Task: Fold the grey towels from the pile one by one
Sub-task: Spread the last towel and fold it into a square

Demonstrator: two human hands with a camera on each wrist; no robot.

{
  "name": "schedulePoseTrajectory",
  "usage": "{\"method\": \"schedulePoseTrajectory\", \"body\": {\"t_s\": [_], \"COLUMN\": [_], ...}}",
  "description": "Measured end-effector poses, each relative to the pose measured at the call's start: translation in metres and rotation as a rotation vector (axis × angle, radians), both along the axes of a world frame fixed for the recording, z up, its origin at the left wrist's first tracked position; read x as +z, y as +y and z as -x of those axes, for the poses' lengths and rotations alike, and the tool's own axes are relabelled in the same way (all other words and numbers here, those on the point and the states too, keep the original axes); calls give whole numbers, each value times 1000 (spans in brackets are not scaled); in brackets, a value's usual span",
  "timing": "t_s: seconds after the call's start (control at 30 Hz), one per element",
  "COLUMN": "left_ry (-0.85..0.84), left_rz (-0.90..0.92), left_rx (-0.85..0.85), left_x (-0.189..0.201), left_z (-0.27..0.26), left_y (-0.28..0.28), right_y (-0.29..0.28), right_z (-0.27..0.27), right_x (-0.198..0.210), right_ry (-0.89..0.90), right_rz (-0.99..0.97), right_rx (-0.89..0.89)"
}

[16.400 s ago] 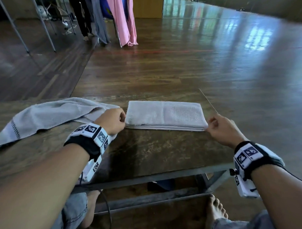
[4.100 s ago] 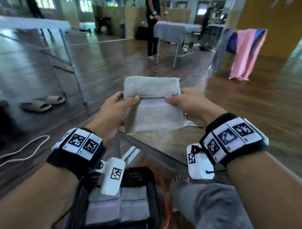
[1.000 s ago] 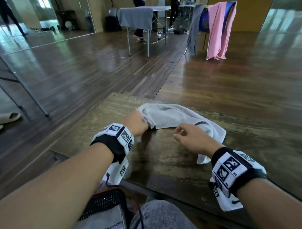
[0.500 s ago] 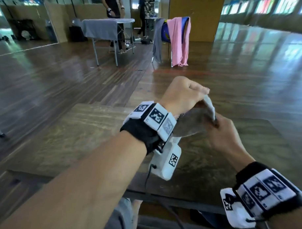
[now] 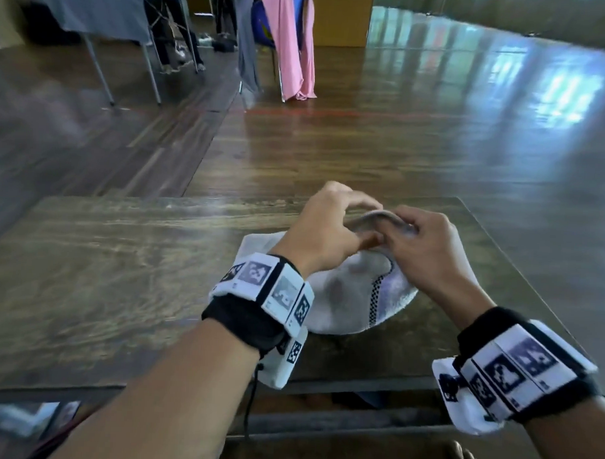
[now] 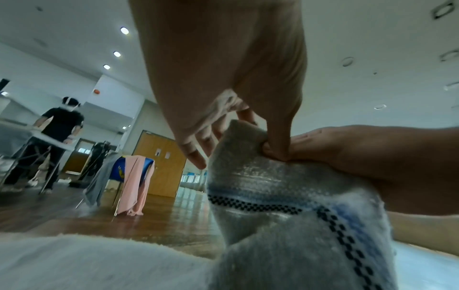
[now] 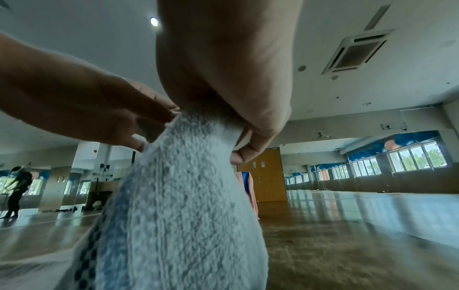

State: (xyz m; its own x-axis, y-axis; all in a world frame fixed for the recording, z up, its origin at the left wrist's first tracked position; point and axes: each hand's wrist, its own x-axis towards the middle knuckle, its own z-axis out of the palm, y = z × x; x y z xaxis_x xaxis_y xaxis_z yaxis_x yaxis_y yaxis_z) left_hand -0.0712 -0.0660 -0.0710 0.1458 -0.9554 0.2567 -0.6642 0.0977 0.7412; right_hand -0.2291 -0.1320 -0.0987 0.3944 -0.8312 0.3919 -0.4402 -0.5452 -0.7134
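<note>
A grey towel [image 5: 343, 299] with a black checked stripe lies bunched on the right part of the wooden table [image 5: 121, 274]. One edge of it is lifted into a small arch. My left hand [image 5: 364, 226] pinches that raised edge between thumb and fingers, which the left wrist view [image 6: 255, 137] shows close up. My right hand [image 5: 405, 233] grips the same edge right beside it, the two hands almost touching. In the right wrist view the towel [image 7: 186, 196] hangs down from my right hand [image 7: 231, 137] to the table.
The table's near edge [image 5: 357, 380] runs just below my wrists. On the floor beyond stand a rack with pink and grey cloths [image 5: 287, 46] and another table draped in grey [image 5: 96, 12]. A person [image 6: 59, 127] stands at that table.
Half a second ago both hands held the towel up in the air. They have come down towards the table, and most of the towel now rests on it.
</note>
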Motion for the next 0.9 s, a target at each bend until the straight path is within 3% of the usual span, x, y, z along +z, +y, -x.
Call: {"method": "schedulePoseTrajectory", "body": {"t_s": [0.07,0.17,0.33,0.43,0.5,0.57,0.6,0.67,0.73,0.9], "left_ry": [-52,-112,-85,-90,-120,-151,-162,-164,-114,-88], "left_rz": [33,111,330,380,363,394,429,474,399,-97], "left_rx": [-10,111,381,548,577,548,518,474,470,337], "left_x": [3,5,11,15,15,15,16,17,17,8], "left_z": [1,-5,-24,-45,-58,-64,-64,-65,-71,-91], "left_y": [-2,-5,1,7,13,19,21,24,26,33], "right_y": [-4,-7,-14,-23,-32,-35,-34,-34,-37,-38], "right_z": [2,5,24,30,31,30,30,26,19,14], "right_x": [3,6,-9,-9,-3,9,14,16,9,-4], "right_ry": [-2,22,426,575,395,28,-134,-289,-276,239], "right_rz": [15,-18,-269,-269,-76,176,288,382,254,-218], "right_rx": [4,112,339,259,-41,-311,-347,-288,-138,380]}}
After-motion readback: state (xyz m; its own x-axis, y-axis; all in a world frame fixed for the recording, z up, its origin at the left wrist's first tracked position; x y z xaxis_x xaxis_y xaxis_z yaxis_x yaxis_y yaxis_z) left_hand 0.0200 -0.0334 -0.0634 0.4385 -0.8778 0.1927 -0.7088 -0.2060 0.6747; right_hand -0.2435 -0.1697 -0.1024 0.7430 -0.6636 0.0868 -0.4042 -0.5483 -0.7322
